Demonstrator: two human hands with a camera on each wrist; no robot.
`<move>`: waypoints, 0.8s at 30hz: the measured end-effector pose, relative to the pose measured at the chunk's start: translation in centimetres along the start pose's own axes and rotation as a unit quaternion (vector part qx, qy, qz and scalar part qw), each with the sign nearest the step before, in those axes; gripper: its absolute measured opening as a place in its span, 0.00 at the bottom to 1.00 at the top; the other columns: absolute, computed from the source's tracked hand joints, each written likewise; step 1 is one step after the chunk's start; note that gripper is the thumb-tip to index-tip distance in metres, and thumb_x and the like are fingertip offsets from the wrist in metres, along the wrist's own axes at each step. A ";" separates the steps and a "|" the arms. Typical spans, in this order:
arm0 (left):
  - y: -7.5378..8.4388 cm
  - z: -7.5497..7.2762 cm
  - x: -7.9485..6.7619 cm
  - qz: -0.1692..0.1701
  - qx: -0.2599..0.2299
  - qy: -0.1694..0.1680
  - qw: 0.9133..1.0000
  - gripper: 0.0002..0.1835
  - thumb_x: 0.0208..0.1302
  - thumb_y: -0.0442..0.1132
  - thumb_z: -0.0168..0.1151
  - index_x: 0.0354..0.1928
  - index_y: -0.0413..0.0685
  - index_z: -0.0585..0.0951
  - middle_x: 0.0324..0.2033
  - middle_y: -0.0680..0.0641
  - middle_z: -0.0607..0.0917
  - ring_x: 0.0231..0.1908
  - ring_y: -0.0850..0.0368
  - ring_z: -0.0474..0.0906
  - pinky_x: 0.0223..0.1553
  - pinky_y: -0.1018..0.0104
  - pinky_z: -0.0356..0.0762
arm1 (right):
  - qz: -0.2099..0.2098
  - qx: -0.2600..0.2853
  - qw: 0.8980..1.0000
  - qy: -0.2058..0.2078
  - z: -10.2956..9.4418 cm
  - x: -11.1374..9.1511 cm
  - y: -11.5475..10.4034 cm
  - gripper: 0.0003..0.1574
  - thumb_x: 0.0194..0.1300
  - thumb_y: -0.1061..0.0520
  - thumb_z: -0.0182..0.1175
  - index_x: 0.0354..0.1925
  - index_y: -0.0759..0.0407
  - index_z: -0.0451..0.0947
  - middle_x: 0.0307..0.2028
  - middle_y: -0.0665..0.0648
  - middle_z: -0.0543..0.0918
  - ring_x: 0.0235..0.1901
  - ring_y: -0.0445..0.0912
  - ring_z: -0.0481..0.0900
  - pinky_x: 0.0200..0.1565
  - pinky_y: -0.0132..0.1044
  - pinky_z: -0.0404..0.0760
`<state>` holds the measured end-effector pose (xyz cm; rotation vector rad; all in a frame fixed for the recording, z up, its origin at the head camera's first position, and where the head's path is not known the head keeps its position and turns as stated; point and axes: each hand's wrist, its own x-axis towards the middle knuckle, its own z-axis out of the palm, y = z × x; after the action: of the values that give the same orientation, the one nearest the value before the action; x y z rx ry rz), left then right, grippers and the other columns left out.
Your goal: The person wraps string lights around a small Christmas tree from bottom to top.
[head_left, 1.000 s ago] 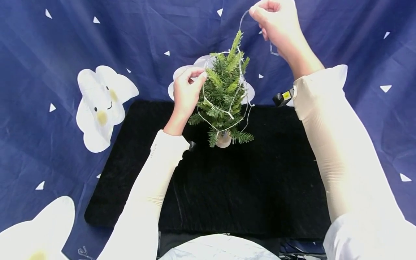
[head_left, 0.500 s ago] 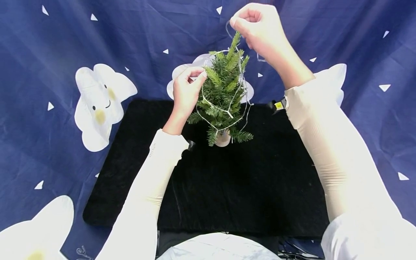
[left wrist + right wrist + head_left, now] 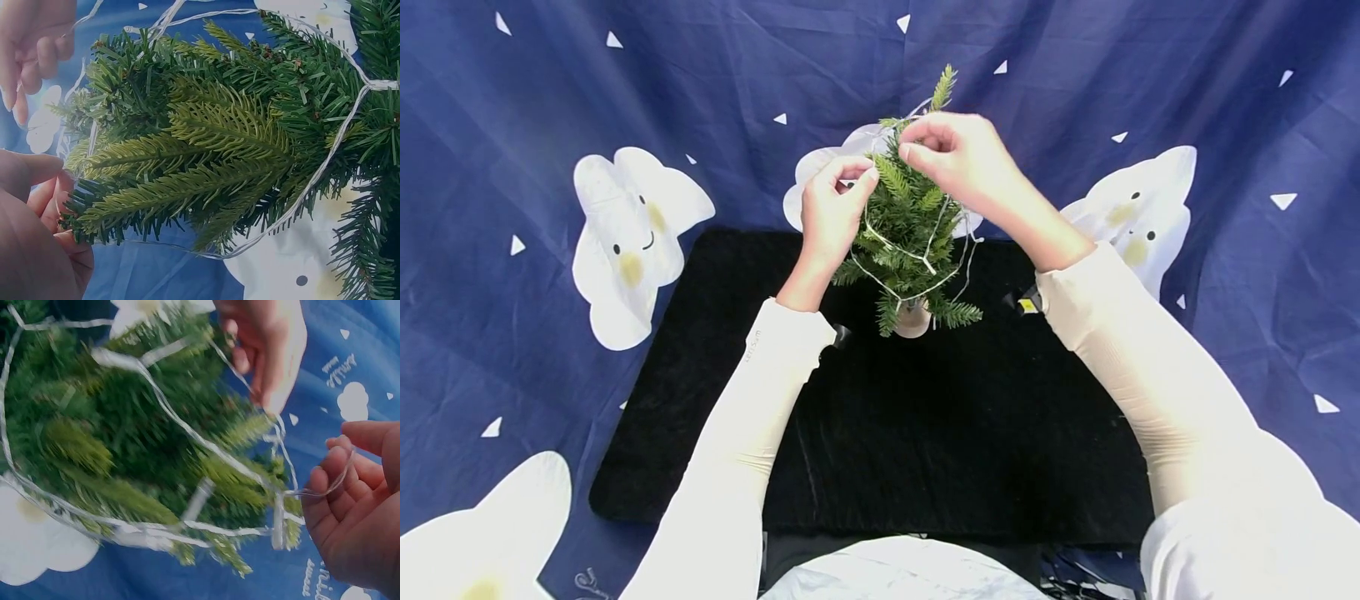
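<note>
A small artificial Christmas tree (image 3: 898, 229) stands on a pale base (image 3: 913, 322), loosely wound with thin clear string lights (image 3: 932, 267). At the tree's upper left, my left hand (image 3: 832, 208) pinches the string-light wire beside a branch tip. My right hand (image 3: 973, 162) is in front of the upper tree and covers part of it. In the right wrist view, a loop of string lights (image 3: 206, 444) leads to that right hand (image 3: 362, 506), which pinches the wire between thumb and finger. Green branches (image 3: 187, 156) fill the left wrist view.
A black cloth-covered table (image 3: 955, 433) lies under the tree. Behind it hangs a blue curtain (image 3: 760, 67) with white cloud shapes, one of them a smiling cloud (image 3: 632, 250) at left. Dark cables (image 3: 1082, 583) show past the table's near edge.
My right hand has come down and left from above the treetop to the front of the upper tree, carrying the wire. The left hand has stayed in place.
</note>
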<state>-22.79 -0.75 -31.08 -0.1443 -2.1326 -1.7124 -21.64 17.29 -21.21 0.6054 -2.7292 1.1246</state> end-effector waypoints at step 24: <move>-0.1 0.4 -0.1 0.011 0.008 -0.010 1.000 0.11 0.64 0.42 0.67 0.46 0.48 0.87 0.37 0.49 0.88 0.32 0.61 0.73 0.40 0.72 0.69 | -0.049 0.034 0.998 0.002 2.4 -1.7 3.5 0.10 0.68 0.61 0.64 0.46 0.64 0.84 0.39 0.61 0.89 0.36 0.38 0.85 0.39 0.25 0.79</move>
<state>-22.81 -0.35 -31.31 -0.1801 -2.1496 -1.6888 -21.45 18.39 -25.64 0.7360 -2.6343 1.1983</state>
